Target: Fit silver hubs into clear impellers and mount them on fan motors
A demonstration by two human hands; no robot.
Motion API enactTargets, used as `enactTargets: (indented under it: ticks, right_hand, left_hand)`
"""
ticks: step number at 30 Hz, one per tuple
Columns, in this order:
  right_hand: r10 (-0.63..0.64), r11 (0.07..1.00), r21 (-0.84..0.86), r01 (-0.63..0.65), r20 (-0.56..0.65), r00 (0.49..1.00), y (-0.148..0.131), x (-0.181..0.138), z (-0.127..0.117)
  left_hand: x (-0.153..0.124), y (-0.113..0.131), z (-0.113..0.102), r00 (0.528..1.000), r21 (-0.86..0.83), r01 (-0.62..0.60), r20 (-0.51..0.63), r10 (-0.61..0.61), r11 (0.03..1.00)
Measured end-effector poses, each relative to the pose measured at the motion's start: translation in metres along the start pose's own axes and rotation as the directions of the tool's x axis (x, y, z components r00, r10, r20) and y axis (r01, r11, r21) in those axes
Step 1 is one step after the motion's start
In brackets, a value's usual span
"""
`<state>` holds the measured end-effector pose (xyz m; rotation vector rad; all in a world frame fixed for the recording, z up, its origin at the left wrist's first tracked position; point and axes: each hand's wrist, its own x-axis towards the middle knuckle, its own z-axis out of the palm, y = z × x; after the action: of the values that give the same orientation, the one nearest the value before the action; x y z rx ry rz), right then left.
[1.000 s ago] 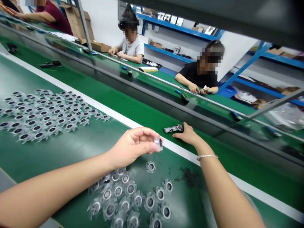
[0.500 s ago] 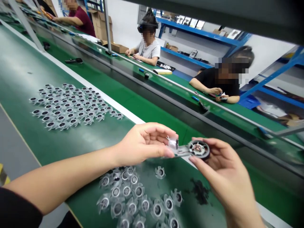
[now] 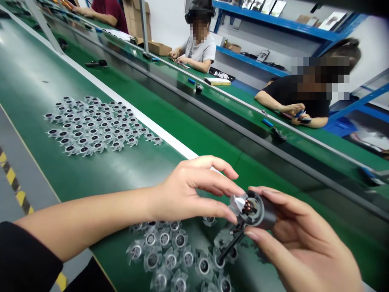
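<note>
My left hand pinches a small translucent fan impeller between thumb and index finger, its other fingers spread above. The impeller is at the open end of a dark round fan housing, and I cannot tell whether it is seated. Copper windings show inside the opening. My right hand grips the housing, thumb below and fingers around the far side. From the housing a dark thin arm slants down to the left. Below lie several loose impellers, partly hidden by my left forearm.
A larger group of impellers covers part of the green bench at left. Dark debris lies beneath my right hand. Past a white strip and a dark rail, several co-workers sit across the line. Blue shelves stand behind them.
The impeller has moved right, from apart over the arm to the housing's opening. My right hand has turned the housing so its arm points down-left. The camera view has shifted slightly.
</note>
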<state>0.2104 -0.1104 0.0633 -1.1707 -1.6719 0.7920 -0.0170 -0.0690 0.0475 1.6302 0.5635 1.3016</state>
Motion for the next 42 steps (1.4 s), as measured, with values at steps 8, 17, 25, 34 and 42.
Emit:
enactTargets:
  ticks: [8,17,25,34,42]
  right_hand:
    - [-0.162,0.944,-0.286,0.162,0.026,0.987,0.005,-0.006,-0.008]
    - [-0.371,0.763,-0.494,0.417,0.194,0.908,-0.006,-0.003,-0.009]
    - [-0.179,0.833,-0.519,0.19,0.072,0.981,0.012,0.013,-0.01]
    - [0.367,0.411,-0.785,-0.463,-0.323,0.872,0.124,0.111,-0.064]
    - [0.266,0.664,-0.746,0.047,0.295,0.918,0.076,0.009,-0.06]
  left_hand:
    - [0.004,0.0,-0.001,0.998,0.111,-0.063,0.007,0.063,0.992]
    - [-0.005,-0.007,0.016,0.894,-0.452,0.411,0.028,-0.448,0.792]
    - [0.002,-0.022,0.005,0.8,-0.283,0.584,0.039,-0.599,0.761]
    - [-0.003,-0.04,-0.007,0.74,0.587,-0.102,0.584,-0.332,0.803]
    - [-0.009,-0.052,-0.002,0.696,0.633,-0.177,0.622,-0.359,0.754]
